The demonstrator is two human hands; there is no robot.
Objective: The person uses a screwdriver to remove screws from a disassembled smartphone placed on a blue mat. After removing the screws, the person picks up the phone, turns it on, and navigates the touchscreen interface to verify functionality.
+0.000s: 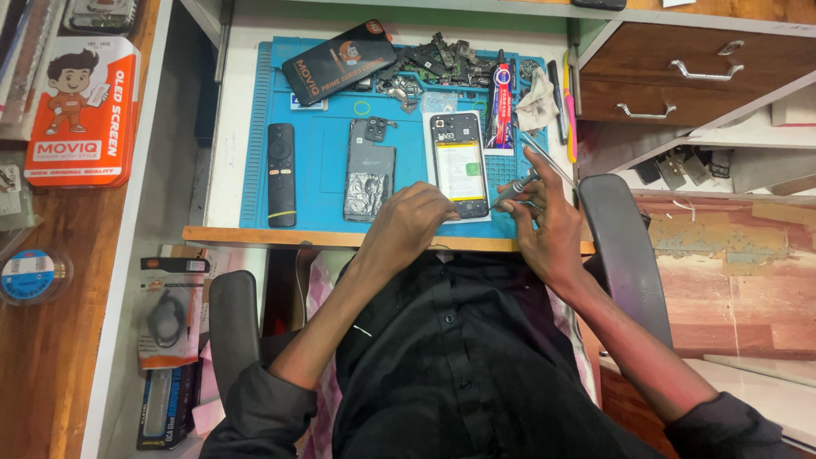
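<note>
The opened phone (460,166) lay back-up on the blue mat (323,170) near the worktop's front edge. The left hand (408,223) rested on its lower corner, fingers curled to steady it, while the right hand (544,223) gripped a screwdriver (515,185) angled toward the phone's lower right edge. Doing this well likely meant keeping the tip square and the phone pinned flat. The tip itself and any screw were too small to make out.
</note>
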